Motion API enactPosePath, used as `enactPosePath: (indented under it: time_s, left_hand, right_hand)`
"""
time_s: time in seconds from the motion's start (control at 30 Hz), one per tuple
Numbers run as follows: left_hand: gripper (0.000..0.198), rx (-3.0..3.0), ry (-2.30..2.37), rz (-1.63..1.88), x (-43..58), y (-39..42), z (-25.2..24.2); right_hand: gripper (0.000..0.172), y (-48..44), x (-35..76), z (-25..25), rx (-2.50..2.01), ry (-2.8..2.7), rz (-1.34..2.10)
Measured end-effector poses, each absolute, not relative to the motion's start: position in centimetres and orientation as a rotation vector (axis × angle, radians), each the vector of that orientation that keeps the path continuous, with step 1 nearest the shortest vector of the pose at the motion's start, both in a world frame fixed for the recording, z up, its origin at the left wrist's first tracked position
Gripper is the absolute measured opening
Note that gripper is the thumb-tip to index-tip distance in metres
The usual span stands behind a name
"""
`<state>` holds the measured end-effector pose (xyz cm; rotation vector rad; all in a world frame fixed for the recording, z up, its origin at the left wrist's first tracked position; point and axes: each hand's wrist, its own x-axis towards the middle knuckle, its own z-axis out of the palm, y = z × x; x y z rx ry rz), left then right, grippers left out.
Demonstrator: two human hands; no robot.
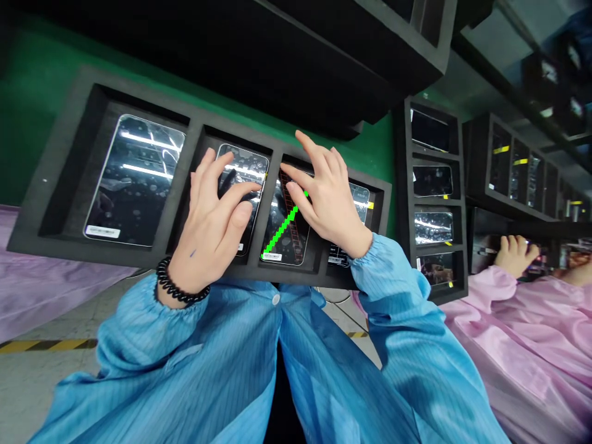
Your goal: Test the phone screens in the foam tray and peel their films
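Observation:
A long black foam tray lies before me, with a phone-like screen in each compartment. My left hand, a black coil band at its wrist, hovers over the second screen with fingers apart. Its thumb and fingertips are near that screen's edges; contact is unclear. Over the third screen is my right hand, fingers stretched out and holding nothing. That screen shows a thick green diagonal line and a reddish grid. The right hand partly covers the fourth screen. The first screen lies uncovered at the left.
Another foam tray with several screens stands at the right, and a further tray lies beyond it. A dark shelf overhangs the green surface. A co-worker's hand in a pink sleeve is at far right.

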<state>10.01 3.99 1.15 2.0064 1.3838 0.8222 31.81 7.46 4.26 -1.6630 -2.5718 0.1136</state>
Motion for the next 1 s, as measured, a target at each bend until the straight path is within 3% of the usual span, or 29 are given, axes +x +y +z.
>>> enactPosePath:
  time_s: [1.0]
  left_hand:
    - [0.050,2.037,1.385,0.784,10.0,4.1,1.4]
  right_hand:
    - [0.036,-3.1,33.6,5.6,-1.494,-2.682,0.168]
